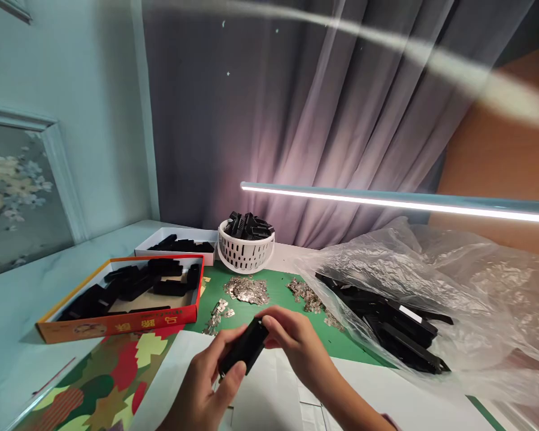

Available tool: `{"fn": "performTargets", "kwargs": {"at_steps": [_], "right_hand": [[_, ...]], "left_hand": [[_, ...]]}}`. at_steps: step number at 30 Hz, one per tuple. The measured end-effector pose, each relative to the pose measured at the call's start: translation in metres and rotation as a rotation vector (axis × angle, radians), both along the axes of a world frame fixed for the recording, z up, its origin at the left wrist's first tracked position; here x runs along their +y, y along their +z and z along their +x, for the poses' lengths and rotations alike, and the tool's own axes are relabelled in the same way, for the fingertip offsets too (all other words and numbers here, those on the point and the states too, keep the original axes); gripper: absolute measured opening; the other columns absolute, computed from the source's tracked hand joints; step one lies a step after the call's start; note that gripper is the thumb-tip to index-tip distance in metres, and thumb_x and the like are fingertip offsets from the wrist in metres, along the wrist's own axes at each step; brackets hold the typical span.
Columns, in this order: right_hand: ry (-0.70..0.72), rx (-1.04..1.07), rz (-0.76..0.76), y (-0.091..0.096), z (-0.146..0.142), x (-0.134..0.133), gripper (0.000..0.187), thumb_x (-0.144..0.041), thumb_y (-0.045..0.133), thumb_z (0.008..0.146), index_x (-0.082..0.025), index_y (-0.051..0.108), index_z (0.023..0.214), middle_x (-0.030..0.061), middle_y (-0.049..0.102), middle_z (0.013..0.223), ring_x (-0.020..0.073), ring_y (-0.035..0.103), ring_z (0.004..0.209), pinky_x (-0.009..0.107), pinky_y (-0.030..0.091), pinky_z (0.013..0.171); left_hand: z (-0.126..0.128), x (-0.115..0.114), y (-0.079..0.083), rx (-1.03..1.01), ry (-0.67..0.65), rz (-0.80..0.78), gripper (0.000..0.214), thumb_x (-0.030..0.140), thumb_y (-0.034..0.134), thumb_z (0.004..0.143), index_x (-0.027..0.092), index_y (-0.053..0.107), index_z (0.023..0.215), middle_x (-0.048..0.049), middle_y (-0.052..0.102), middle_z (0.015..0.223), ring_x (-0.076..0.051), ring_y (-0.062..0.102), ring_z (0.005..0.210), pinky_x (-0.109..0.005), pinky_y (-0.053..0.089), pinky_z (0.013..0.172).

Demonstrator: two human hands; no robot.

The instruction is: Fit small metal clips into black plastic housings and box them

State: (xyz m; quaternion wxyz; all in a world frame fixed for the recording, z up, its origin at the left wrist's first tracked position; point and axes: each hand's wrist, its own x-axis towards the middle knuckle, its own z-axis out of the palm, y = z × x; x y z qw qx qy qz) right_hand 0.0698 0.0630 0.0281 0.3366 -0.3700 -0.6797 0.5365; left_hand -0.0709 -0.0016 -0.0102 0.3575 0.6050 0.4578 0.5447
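Note:
A black, oblong plastic case [246,348] is held tilted above white paper [269,400]. My left hand [205,376] is closed around its near end, with the thumb lying along the side. At the far end, my right hand [293,336] has its thumb and fingers pinched on the case's edge; whether a small piece is also between them is hidden. Just beyond the hands lies a heap of small metal plates [248,290]. A looser group of metal pieces [216,315] is to the left, and another heap [306,294] to the right.
Black parts fill a red-edged box [189,315] at left, a white tray [210,257] and a white basket [246,254] behind. A clear plastic bag [485,317] with black parts [404,335] lies right. A lit tube lamp [386,202] spans the back over a green mat [278,276].

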Motion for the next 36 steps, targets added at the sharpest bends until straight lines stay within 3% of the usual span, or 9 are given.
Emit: {"fn": "performTargets", "kwargs": {"at_steps": [3, 5, 7, 12, 18, 23, 28, 31, 36], "right_hand": [[-0.096, 0.151, -0.155, -0.016, -0.013, -0.008, 0.054, -0.061, 0.037, 0.069, -0.011, 0.053, 0.082, 0.0081, 0.054, 0.082, 0.0156, 0.051, 0.076, 0.026, 0.045, 0.061], [-0.163, 0.402, -0.421, -0.026, -0.024, -0.018, 0.059, -0.066, 0.044, 0.063, -0.013, 0.053, 0.089, 0.0091, 0.052, 0.098, 0.0189, 0.048, 0.092, 0.026, 0.045, 0.067], [-0.092, 0.635, -0.635, -0.036, -0.033, -0.028, 0.064, -0.067, 0.050, 0.056, -0.015, 0.054, 0.093, 0.0083, 0.052, 0.102, 0.0197, 0.046, 0.098, 0.026, 0.042, 0.074], [-0.051, 0.889, -0.731, -0.057, -0.047, -0.039, 0.063, -0.061, 0.063, 0.045, -0.020, 0.055, 0.093, 0.0037, 0.057, 0.095, 0.0184, 0.050, 0.093, 0.026, 0.042, 0.074], [-0.173, 0.689, -0.448, -0.057, -0.039, -0.024, 0.040, -0.053, 0.058, 0.062, -0.015, 0.046, 0.070, -0.0042, 0.045, 0.055, 0.0057, 0.044, 0.046, 0.016, 0.035, 0.044], [-0.101, 0.596, -0.288, -0.037, -0.027, -0.014, 0.037, -0.045, 0.062, 0.062, -0.013, 0.043, 0.066, -0.0039, 0.046, 0.054, 0.0056, 0.045, 0.050, 0.016, 0.036, 0.049], [0.074, 0.397, -0.177, -0.029, -0.022, -0.014, 0.037, -0.047, 0.053, 0.068, -0.013, 0.040, 0.069, -0.0022, 0.047, 0.052, 0.0050, 0.042, 0.042, 0.016, 0.034, 0.041], [0.107, 0.367, -0.143, -0.031, -0.023, -0.014, 0.037, -0.046, 0.056, 0.066, -0.011, 0.043, 0.069, -0.0029, 0.044, 0.054, 0.0045, 0.040, 0.044, 0.015, 0.035, 0.039], [0.097, 0.311, -0.079, -0.037, -0.024, -0.015, 0.035, -0.045, 0.054, 0.068, -0.011, 0.046, 0.072, -0.0018, 0.044, 0.056, 0.0048, 0.040, 0.047, 0.014, 0.036, 0.039]], "left_hand": [[0.005, 0.002, -0.005, -0.006, 0.061, 0.018, 0.037, 0.034, 0.049, 0.073, 0.021, 0.046, 0.108, -0.0029, 0.059, 0.106, -0.019, 0.053, 0.097, -0.022, 0.042, 0.080], [0.006, 0.003, -0.008, 0.013, 0.088, 0.026, 0.041, 0.033, 0.051, 0.072, 0.023, 0.044, 0.111, -0.0025, 0.058, 0.105, -0.018, 0.054, 0.096, -0.022, 0.043, 0.079], [0.005, 0.004, -0.010, 0.035, 0.116, 0.014, 0.042, 0.033, 0.049, 0.074, 0.023, 0.041, 0.114, -0.0024, 0.058, 0.106, -0.018, 0.054, 0.095, -0.022, 0.043, 0.078], [0.005, 0.006, -0.018, 0.083, 0.149, -0.036, 0.040, 0.031, 0.044, 0.077, 0.022, 0.041, 0.116, -0.0031, 0.051, 0.118, -0.018, 0.042, 0.111, -0.024, 0.036, 0.089], [0.012, 0.005, -0.039, 0.139, -0.041, 0.075, 0.057, 0.030, 0.047, 0.073, 0.021, 0.026, 0.126, -0.0066, 0.058, 0.106, -0.019, 0.055, 0.093, -0.027, 0.044, 0.079], [-0.007, 0.008, -0.016, 0.371, 0.049, 0.127, 0.047, 0.034, 0.047, 0.074, 0.028, 0.035, 0.119, -0.0015, 0.058, 0.082, -0.014, 0.055, 0.065, -0.020, 0.048, 0.050], [-0.024, 0.008, 0.017, 0.562, 0.085, 0.181, 0.049, 0.022, 0.051, 0.074, 0.037, 0.035, 0.117, -0.0003, 0.045, 0.112, -0.018, 0.047, 0.097, -0.024, 0.048, 0.071], [-0.023, 0.006, 0.021, 0.610, 0.040, 0.169, 0.036, 0.020, 0.048, 0.076, 0.034, 0.044, 0.110, 0.0004, 0.043, 0.117, -0.018, 0.039, 0.110, -0.031, 0.036, 0.091], [-0.020, 0.007, 0.019, 0.582, 0.025, 0.114, 0.030, 0.021, 0.045, 0.078, 0.029, 0.048, 0.106, -0.0026, 0.045, 0.115, -0.018, 0.039, 0.110, -0.035, 0.032, 0.094]]}}
